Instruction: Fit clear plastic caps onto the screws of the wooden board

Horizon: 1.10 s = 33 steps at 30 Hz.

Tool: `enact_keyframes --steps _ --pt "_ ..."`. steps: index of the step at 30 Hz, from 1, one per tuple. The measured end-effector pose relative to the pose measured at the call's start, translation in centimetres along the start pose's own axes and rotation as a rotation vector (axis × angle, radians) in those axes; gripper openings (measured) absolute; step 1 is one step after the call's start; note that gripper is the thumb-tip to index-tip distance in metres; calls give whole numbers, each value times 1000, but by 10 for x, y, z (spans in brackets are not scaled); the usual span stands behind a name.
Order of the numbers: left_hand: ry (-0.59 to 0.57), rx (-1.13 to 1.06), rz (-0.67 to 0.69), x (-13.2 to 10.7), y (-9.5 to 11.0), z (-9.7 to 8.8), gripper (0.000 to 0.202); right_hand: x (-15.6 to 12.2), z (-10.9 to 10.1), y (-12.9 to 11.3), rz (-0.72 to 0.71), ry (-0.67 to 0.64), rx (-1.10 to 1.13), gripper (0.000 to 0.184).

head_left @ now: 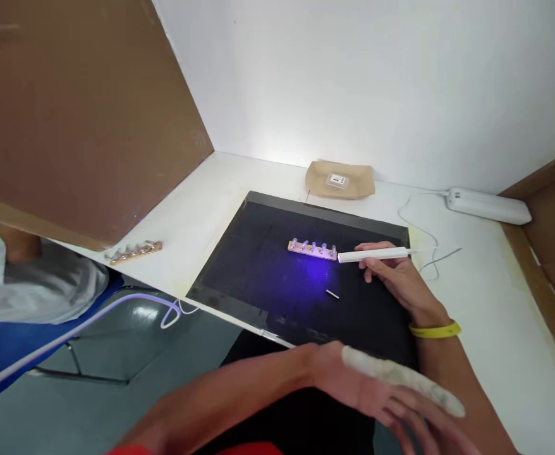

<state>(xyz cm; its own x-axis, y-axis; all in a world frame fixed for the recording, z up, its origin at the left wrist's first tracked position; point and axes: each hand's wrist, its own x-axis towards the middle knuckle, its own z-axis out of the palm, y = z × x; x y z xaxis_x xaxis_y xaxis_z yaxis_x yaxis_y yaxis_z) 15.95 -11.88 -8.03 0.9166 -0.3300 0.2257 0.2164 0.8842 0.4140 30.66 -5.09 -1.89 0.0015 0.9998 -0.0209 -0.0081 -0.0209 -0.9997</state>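
Note:
My right hand (394, 272) holds a slim white corded lamp (372, 254) between thumb and fingers. Violet light glows from its left tip, which sits just beside a narrow tan strip (312, 250) bearing several small clear tube-like pieces. Strip and lamp are over a black mat (263, 253). Below them on the mat lies a short thin white stick (332, 294). My left hand (377, 388) is above my lap in the foreground, fingers stretched out and apart, holding nothing visible. An off-white covering (401, 376) runs along its upper edge.
A similar strip (135, 251) with clear pieces lies at the table's left edge by a brown panel (83, 114). At the back stand a cardboard tray (363, 182) holding a small labelled container and a white power strip (488, 205) with cables. Another person's sleeve (45, 284) shows at left.

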Motion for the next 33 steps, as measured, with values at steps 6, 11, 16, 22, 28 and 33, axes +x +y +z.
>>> enact_keyframes --steps 6,11,16,22,28,33 --pt "316 290 187 -115 -59 58 93 -2 4 -5 -6 6 73 30" --pt "614 336 307 -180 -99 60 92 0 1 -3 5 12 123 30" --pt "435 490 180 -201 -52 95 109 -3 3 -2 40 25 171 28" --pt "1075 856 696 -192 80 134 96 -6 4 -2 84 74 204 33" --pt "1984 1178 948 -220 207 78 74 -5 2 -1 95 108 172 42" --pt "2227 1459 613 -276 251 48 82 -4 -2 0 118 138 155 40"
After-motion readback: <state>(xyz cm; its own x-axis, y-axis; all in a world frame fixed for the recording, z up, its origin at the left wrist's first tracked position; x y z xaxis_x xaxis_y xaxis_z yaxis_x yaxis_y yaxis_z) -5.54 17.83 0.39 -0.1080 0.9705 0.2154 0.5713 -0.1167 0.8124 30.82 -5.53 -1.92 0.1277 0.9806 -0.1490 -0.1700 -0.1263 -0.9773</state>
